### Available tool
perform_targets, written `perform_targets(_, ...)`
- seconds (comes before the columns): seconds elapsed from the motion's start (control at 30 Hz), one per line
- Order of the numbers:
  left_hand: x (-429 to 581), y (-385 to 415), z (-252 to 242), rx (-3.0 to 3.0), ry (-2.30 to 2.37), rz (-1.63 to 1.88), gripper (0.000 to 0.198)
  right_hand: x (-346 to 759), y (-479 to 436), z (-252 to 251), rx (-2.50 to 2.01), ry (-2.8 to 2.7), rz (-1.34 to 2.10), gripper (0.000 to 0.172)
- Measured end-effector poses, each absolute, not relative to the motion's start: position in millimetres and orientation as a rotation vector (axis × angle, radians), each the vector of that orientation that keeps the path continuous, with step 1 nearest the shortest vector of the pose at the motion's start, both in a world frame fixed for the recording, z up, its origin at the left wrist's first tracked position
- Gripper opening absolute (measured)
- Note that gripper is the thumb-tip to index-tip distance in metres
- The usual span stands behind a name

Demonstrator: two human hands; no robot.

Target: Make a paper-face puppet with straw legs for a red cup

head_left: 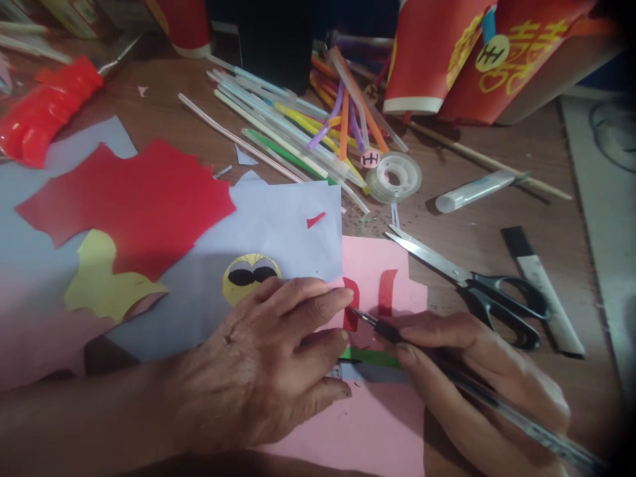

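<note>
My right hand (481, 371) grips a dark pen (462, 381) whose metal tip meets the edge of a small red paper piece (350, 318). My left hand (278, 351) lies flat, fingers stretched, with the index fingertip on that red piece. Pink paper (372, 248) lies under both hands, bearing a second red strip (386, 291). A green strip (375, 358) crosses the pink paper, partly covered by my left hand. Just beyond my left knuckles, a yellow paper round with black eye shapes (248, 275) sits on bluish paper (298, 218).
Black-handled scissors (467, 278), a tape roll (395, 177), a glue stick-like tube (472, 191) and a black-and-white marker (544, 291) lie to the right. Several straws (278, 116) and red paper cups (432, 53) are behind. Red (144, 199) and yellow (102, 288) paper scraps lie left.
</note>
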State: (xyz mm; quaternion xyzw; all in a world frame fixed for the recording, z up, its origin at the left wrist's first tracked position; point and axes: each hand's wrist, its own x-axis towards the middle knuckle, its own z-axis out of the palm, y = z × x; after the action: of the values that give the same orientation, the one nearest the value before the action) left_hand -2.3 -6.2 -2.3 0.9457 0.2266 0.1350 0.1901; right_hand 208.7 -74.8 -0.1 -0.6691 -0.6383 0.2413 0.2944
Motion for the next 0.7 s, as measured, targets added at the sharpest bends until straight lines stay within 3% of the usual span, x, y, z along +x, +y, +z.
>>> perform_targets(0.7,-2.0,-6.4,-2.6,2.646,0.628,0.364,0.020,210.7,-71.1,0.1,-1.727,-1.794,0.690,0.006)
